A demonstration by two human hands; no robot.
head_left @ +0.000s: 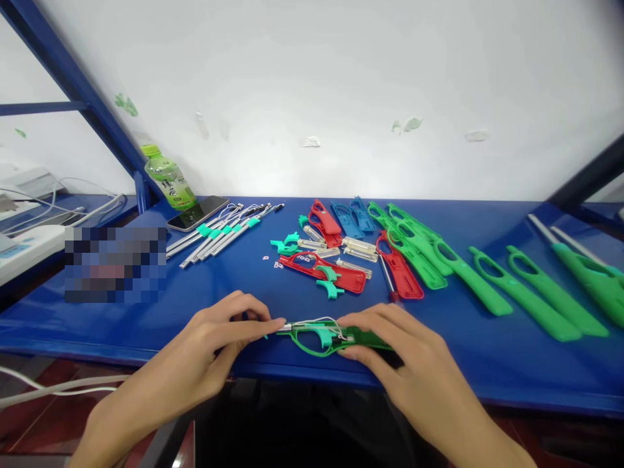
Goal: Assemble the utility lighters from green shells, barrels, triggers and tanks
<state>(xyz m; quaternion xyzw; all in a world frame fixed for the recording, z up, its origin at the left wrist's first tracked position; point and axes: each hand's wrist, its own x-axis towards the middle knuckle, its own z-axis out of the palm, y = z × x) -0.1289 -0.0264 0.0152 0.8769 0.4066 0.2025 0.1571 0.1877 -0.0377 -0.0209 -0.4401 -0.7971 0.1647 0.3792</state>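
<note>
Near the table's front edge lies a green lighter shell half, open side up, with a teal trigger and white wire in its handle part. My left hand is closed, thumb and fingertips pinching the metal tube at the shell's left end. Fingers and thumb of my right hand grip the shell from both sides at its middle, hiding part of its right end. Just beyond my hands lie red shell halves, loose teal triggers and clear plastic tanks.
Several metal tubes with wires lie back left, beside a phone and a green-capped bottle. Blue shell halves sit at the back. Green shell halves spread rightward, with assembled-looking green lighters at far right. A white wall stands behind.
</note>
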